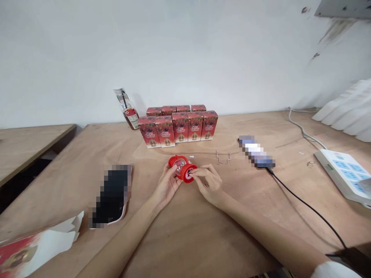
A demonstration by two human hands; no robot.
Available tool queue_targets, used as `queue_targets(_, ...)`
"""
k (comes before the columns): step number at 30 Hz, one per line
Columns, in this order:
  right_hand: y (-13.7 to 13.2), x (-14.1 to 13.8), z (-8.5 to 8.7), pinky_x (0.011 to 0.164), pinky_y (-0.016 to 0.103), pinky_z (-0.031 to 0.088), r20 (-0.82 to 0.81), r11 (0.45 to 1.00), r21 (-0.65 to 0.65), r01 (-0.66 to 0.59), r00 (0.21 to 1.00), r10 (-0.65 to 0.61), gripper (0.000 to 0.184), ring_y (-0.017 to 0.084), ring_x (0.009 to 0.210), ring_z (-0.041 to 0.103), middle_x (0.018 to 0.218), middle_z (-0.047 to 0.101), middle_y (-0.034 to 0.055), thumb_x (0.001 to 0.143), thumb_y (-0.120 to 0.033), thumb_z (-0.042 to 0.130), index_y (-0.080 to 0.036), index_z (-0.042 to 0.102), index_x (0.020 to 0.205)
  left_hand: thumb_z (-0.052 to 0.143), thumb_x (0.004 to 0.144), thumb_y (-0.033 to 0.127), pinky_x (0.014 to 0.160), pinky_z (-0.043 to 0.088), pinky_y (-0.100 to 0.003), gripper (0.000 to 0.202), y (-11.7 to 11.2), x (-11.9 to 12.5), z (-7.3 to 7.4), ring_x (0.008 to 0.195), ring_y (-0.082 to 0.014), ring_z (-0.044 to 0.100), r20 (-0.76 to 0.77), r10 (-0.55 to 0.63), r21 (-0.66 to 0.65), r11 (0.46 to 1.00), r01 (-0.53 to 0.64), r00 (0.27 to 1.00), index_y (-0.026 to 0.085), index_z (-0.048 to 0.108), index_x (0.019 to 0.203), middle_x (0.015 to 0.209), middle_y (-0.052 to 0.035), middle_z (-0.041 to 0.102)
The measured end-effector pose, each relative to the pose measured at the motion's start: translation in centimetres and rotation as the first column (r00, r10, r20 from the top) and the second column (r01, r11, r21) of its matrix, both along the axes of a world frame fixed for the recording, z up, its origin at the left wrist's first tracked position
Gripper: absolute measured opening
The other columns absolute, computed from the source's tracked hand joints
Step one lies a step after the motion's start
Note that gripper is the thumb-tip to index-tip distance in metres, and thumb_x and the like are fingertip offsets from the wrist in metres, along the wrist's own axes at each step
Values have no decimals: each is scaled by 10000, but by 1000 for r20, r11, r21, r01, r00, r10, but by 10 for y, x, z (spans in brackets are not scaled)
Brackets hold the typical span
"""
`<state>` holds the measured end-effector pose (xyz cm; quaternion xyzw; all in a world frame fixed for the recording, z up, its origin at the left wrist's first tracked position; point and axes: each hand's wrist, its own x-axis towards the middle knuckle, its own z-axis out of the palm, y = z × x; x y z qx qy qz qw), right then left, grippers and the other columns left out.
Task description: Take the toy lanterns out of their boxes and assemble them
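Note:
A small red plastic lantern with a clear middle lies tilted between both my hands at the table's centre. My left hand cups it from the left side. My right hand pinches at its red base end with thumb and forefinger. A bent metal wire handle lies on the wood just right of the lantern, apart from my hands. A tiny white piece rests behind the lantern.
Two rows of red printed boxes stand at the back, a plastic packet leaning beside them. A dark phone lies left, an opened box near left, another phone with cable and a white power strip right.

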<state>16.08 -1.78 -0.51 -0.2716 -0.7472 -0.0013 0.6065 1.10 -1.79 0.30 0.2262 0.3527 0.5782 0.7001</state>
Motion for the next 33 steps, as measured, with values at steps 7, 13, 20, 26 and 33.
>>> queue_targets(7,0,1,-2,670,325,499,-54,999,-37,35,998,-37,152,175,777,593,833,607,47,851,-123,583,-200,520,966,523,842,158,737,551,-244,147,2,-1,2,807,-129,656,73,19,-54,998,-15,997,162,565,983,942,-54,680)
queue_targets(13,5,5,-4,716,346,462,118,964,-246,102,990,-75,122,195,805,539,843,582,58,889,-104,429,-182,520,910,438,881,170,743,556,-240,205,6,-9,10,818,-136,666,210,74,-128,991,-47,975,134,590,1014,904,-56,690)
queue_targets(20,8,1,-8,738,384,414,654,919,-255,300,754,-65,215,261,914,483,1077,623,83,875,-188,556,-171,590,1087,381,889,163,745,552,-236,259,11,-16,14,834,-132,665,299,121,-123,988,-88,947,127,594,1032,895,-54,703)
queue_targets(26,10,2,-15,676,333,384,668,943,-150,298,733,-126,92,221,801,488,824,649,60,876,-178,571,-167,647,826,425,874,167,760,551,-239,232,9,-16,12,862,-140,663,254,111,-116,990,-84,961,127,594,1028,927,-64,698)
queue_targets(33,13,5,-16,637,317,394,488,962,-102,255,855,-175,206,197,710,498,741,610,60,938,-176,445,-150,581,787,437,867,157,713,558,-228,173,8,-13,10,790,-128,664,242,141,-138,984,-110,960,134,594,939,852,-47,692)
